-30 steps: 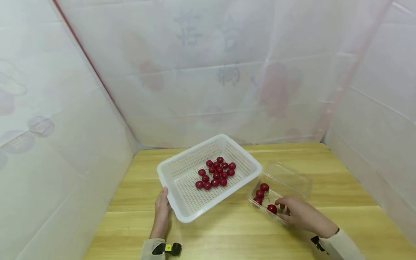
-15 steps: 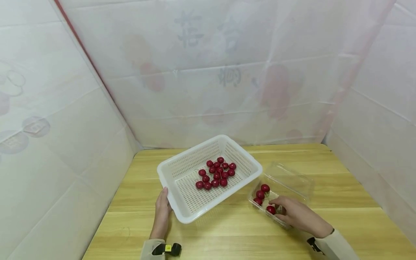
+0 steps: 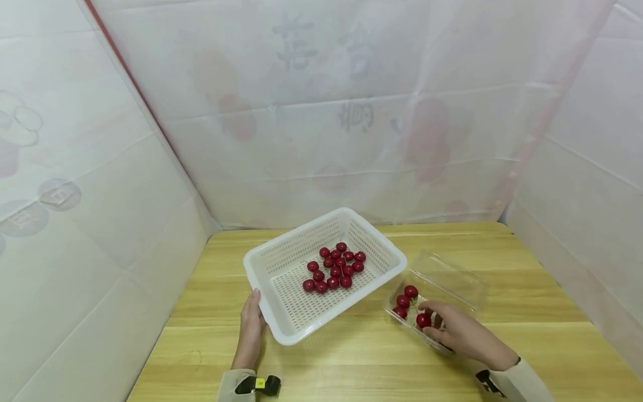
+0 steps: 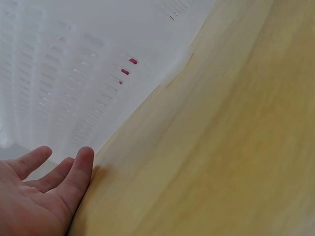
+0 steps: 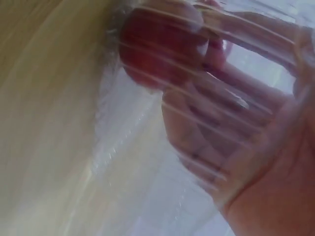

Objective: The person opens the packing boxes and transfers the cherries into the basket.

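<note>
A white plastic basket [image 3: 286, 335] full of small slots, with several red cherries [image 3: 333, 283] inside, stands on the table. My left hand [image 3: 251, 321] holds its left edge, thumb on the rim. In the left wrist view, other fingers [image 4: 81, 169] of that hand lie by the outer wall. On the right is a clear plastic box [image 3: 389, 312] with an open lid. Inside it, my right hand [image 3: 454, 329] pinches a cherry [image 3: 423, 320] between thumb and fingers. Three more cherries [image 3: 403, 301] lie at the box's left end. The right wrist view looks through the box's clear wall.
The box's transparent lid [image 3: 452, 279] lies folded back to the right rear. White printed sheets [image 3: 321, 167] enclose the wooden table [image 3: 341, 374] at the back and both sides. The basket's right corner is close to the box.
My right hand has closed its fingertips round the near cherry, which has shifted slightly up and to the right. The left hand and the basket stay in place.
</note>
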`<state>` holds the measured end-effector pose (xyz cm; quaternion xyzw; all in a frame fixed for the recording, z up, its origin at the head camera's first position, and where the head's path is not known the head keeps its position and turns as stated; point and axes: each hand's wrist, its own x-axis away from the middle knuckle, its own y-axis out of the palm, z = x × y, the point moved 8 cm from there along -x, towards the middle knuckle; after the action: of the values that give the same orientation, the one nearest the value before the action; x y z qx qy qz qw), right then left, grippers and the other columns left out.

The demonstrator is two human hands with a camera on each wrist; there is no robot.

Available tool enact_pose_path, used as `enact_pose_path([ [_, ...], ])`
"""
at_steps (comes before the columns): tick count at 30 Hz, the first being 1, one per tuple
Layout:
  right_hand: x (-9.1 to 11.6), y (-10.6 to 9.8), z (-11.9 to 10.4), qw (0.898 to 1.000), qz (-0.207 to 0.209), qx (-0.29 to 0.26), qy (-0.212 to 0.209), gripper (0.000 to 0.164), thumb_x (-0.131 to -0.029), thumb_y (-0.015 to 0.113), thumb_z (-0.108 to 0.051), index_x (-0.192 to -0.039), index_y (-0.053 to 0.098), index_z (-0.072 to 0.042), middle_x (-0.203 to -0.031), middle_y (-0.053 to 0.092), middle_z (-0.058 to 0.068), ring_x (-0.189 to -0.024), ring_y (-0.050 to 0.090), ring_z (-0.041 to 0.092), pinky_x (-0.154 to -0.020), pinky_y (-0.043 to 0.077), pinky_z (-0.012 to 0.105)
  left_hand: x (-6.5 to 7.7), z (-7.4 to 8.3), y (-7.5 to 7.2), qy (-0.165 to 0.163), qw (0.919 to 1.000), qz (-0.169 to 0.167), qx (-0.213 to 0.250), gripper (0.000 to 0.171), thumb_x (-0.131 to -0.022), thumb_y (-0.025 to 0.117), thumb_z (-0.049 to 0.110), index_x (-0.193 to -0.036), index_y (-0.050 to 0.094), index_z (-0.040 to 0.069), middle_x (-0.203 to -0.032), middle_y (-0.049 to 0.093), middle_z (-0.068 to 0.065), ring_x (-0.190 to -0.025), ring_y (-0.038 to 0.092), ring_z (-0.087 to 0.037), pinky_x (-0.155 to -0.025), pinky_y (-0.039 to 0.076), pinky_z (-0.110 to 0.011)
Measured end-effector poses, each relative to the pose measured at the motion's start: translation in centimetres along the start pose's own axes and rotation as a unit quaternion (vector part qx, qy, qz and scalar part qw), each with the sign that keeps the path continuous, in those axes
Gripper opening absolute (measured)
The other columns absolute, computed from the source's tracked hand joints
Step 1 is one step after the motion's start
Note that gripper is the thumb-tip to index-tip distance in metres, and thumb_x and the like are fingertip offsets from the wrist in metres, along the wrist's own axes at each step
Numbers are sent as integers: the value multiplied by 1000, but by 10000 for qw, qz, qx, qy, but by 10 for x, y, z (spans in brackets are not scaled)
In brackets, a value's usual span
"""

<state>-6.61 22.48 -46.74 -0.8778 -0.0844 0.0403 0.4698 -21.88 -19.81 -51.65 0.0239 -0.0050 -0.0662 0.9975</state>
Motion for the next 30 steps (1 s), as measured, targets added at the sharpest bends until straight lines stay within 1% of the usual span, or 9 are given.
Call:
enact_pose_path([
  [3,4,-8,-5,9994,221,-132,-230,42,-99,71,-19,-135,62,0,-107,69,-1,-80,56,-5,-62,52,20,0,0,0,-2,10000,-18,18,68,-110,26,58,-156,41,10,-147,54,-22,-122,65,-10,-97,56,-19],
  [7,11,-22,-11,9951,730,-210,-626,38,-99,69,-12,-135,62,-1,-117,68,8,-89,60,-4,-70,58,21,0,0,0,-2,10000,16,42,68,-110,26,58,-156,42,10,-146,55,-21,-120,65,-8,-96,56,-19],
  [10,13,-28,-11,9928,885,-506,-628,37,-99,69,-8,-135,61,-4,-124,67,15,-96,65,-1,-75,61,22,0,0,-1,-15,10000,69,20,68,-110,27,58,-155,41,9,-144,57,-19,-118,65,-5,-96,55,-18],
  [13,13,-32,-9,9901,851,-998,-507,37,-100,67,-7,-136,59,-5,-122,68,19,-96,69,5,-74,62,24,1,0,0,-9,10000,86,19,68,-111,27,57,-156,41,8,-143,58,-17,-117,65,-5,-95,55,-18],
  [17,12,-39,-8,9840,955,-1470,-305,33,-102,66,-12,-134,60,-7,-114,70,14,-95,70,5,-72,61,26,2,1,1,25,10000,47,34,67,-111,27,57,-155,42,9,-143,58,-18,-120,65,-11,-96,56,-20],
  [20,8,-49,-14,9815,1265,-1394,-365,26,-103,64,-13,-129,64,-12,-110,71,6,-91,68,2,-70,59,25,1,2,2,97,10000,-7,21,66,-111,26,56,-155,42,10,-143,57,-21,-121,66,-14,-96,57,-21],
  [25,-6,-73,-32,9793,1716,-735,-787,24,-104,63,-11,-127,66,-15,-109,73,-2,-90,66,1,-73,59,24,-1,3,0,176,9998,17,48,67,-111,27,55,-154,43,6,-142,58,-22,-118,67,-13,-94,58,-22],
  [28,-19,-84,-43,9794,1737,-443,-929,27,-103,64,-12,-130,65,-14,-113,73,-1,-95,67,1,-78,60,24,-1,2,0,128,9999,17,55,67,-111,28,56,-154,43,6,-142,58,-20,-118,67,-10,-95,57,-21],
  [30,-31,-89,-53,9810,1618,-398,-998,28,-103,65,-15,-132,64,-14,-116,73,0,-98,67,2,-81,60,25,-1,2,-2,122,9999,42,64,67,-111,28,56,-154,43,7,-142,58,-20,-117,67,-10,-95,57,-20],
])
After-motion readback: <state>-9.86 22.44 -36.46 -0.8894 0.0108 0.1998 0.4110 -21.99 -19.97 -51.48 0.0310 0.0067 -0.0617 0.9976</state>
